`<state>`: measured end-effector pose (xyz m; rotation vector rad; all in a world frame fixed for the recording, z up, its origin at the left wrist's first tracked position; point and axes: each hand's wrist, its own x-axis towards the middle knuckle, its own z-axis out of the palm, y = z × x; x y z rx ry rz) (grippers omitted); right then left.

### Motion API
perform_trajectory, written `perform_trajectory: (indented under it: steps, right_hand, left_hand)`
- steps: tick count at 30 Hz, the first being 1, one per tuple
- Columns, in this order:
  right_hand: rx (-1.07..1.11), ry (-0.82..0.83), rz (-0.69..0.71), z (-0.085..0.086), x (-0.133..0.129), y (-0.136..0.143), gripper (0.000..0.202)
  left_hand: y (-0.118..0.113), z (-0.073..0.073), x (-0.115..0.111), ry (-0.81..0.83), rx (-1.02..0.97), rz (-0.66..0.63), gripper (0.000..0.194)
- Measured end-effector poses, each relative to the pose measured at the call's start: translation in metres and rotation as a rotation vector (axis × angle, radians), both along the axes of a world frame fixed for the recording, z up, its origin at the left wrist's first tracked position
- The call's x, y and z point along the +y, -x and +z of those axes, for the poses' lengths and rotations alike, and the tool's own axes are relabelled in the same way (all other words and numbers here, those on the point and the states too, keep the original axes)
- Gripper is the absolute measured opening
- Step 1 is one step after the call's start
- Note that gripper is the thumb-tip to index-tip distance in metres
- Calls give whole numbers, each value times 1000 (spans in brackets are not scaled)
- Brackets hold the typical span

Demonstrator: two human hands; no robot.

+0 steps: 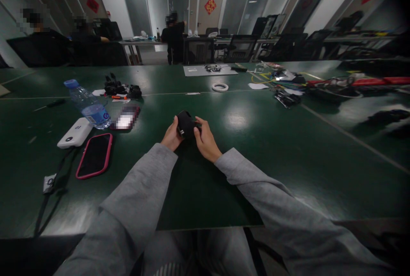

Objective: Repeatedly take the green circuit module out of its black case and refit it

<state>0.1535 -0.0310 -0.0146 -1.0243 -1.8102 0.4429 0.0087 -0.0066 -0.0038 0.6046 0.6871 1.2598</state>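
Note:
Between my two hands, above the green tabletop [205, 190], is a small black object [186, 123] with a rounded body; I cannot make out its exact kind. My left hand [173, 136] grips it from the left side, thumb along its near edge. On the right, my right hand [206, 139] pinches a small dark part at the object's right side between thumb and fingers. The fingers of the left hand are partly hidden behind the object. Grey sleeves cover both forearms.
Left of my hands are a red-framed phone [95, 155], a white power bank [75, 133] with a cable, a tilted water bottle [91, 107] and a second phone [126, 118]. Black parts [120, 88] lie behind. Ahead is a white ring [220, 87]; wires and tools [288, 82] spread right. People sit beyond.

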Motion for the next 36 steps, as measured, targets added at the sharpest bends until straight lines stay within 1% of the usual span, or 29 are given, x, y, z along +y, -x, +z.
perform_trajectory:
  steps: [4,10,12,16,18,20,25,29,32,36]
  right_hand:
    - [18,-25,-20,0,1,0,44]
    - [145,80,-69,-5,6,-1,47]
    - [146,56,-105,-5,6,-1,47]
    - [135,-46,-220,-1,9,-4,45]
    - [166,-43,-259,-3,13,-7,45]
    - [219,12,-272,-9,19,-10,45]
    - [414,267,-256,-28,34,-15,41]
    - [612,446,-165,-32,38,-15,38]
    - [656,470,-104,-30,38,-15,38]
    - [574,430,-90,-29,36,-15,43]
  left_hand:
    - [1,-2,1,-19,8,0,45]
    - [3,-5,4,21,50,36,42]
    - [3,-5,4,32,45,47,42]
    - [4,-4,4,33,-10,38,43]
    - [6,-3,6,46,-36,13,44]
    - [9,-2,7,65,-63,-11,46]
    - [13,1,8,99,-139,5,48]
    - [15,2,5,110,-159,26,52]
    - [15,4,3,122,-147,27,56]
    - [14,7,2,134,-136,24,58]
